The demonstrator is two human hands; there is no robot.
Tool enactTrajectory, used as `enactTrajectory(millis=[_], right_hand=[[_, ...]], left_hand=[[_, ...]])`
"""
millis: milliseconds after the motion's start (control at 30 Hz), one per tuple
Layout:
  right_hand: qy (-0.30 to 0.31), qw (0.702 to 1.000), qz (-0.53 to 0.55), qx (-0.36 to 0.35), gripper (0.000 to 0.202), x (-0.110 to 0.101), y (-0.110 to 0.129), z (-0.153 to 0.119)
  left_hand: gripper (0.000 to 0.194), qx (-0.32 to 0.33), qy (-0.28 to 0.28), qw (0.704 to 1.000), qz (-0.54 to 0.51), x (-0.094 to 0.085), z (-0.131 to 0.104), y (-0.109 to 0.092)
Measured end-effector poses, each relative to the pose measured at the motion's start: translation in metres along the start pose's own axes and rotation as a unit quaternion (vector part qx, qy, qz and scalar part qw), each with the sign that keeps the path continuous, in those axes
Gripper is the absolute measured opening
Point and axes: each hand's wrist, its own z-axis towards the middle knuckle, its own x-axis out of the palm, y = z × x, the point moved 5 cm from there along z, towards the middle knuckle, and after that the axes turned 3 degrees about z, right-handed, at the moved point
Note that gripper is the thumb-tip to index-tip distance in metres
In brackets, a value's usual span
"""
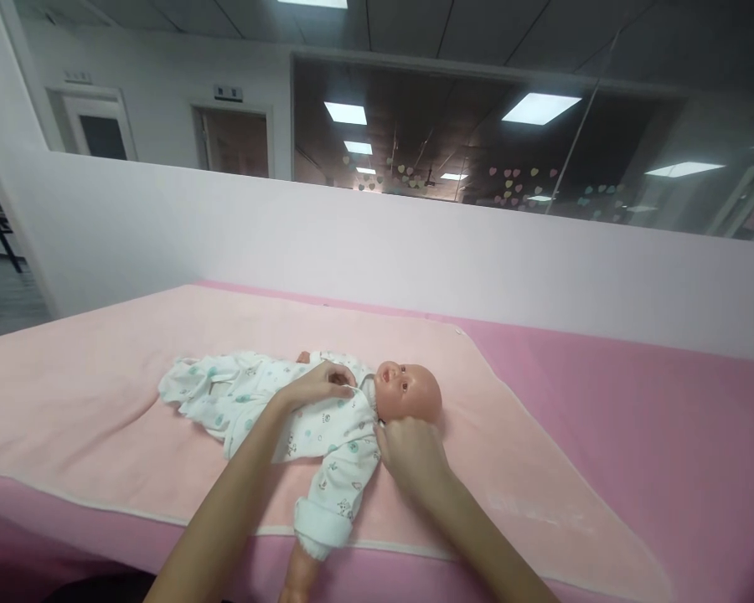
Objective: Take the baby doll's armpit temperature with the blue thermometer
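Observation:
A baby doll [408,392] lies on its back on a pale pink blanket [100,394], head to the right. It wears a white patterned sleepsuit [251,398]. My left hand [320,383] rests on the doll's chest and pinches the suit's fabric near the collar. My right hand [411,452] grips the suit's edge at the doll's near shoulder, just below the head. One sleeved doll arm [333,502] points toward me over the blanket's front edge.
The blanket covers a brighter pink surface [666,435]. A low white partition [415,243] runs behind it, with glass above showing ceiling lights. Doors stand at the far left.

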Motion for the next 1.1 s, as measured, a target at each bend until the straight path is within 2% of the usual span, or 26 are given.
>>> enactTrajectory(millis=[133, 233, 300, 400, 500, 567, 767, 1100], right_hand=[[-0.127, 0.984, 0.126, 0.003, 0.028, -0.02, 0.02, 0.045], [-0.171, 0.961, 0.218, 0.003, 0.022, -0.009, 0.028, 0.066], [-0.191, 0.952, 0.239, -0.009, 0.021, 0.005, 0.029, 0.072], [-0.248, 0.94, 0.228, -0.061, 0.029, 0.02, 0.031, 0.069], [-0.292, 0.923, 0.222, -0.114, 0.034, 0.026, 0.034, 0.061], [-0.303, 0.917, 0.224, -0.129, 0.031, 0.028, 0.036, 0.059], [-0.327, 0.903, 0.253, -0.116, 0.025, 0.031, 0.034, 0.059], [-0.324, 0.897, 0.277, -0.118, 0.028, 0.037, 0.033, 0.061]], left_hand=[[0.018, 0.005, -0.001, 1.0, -0.019, 0.0, -0.001, 0.002], [0.017, 0.014, -0.002, 0.999, -0.039, -0.001, -0.001, 0.003], [0.015, 0.023, 0.001, 0.998, -0.054, 0.0, 0.0, 0.001], [0.013, 0.035, 0.004, 0.997, -0.066, 0.0, 0.0, -0.002], [0.015, 0.011, -0.011, 0.998, -0.064, -0.001, -0.001, -0.002], [0.015, -0.002, -0.015, 0.997, -0.071, -0.001, -0.002, -0.001], [0.021, 0.006, 0.0, 0.99, -0.141, 0.0, 0.0, 0.004], [0.01, -0.008, -0.026, 0.98, -0.195, -0.001, 0.001, 0.009]])
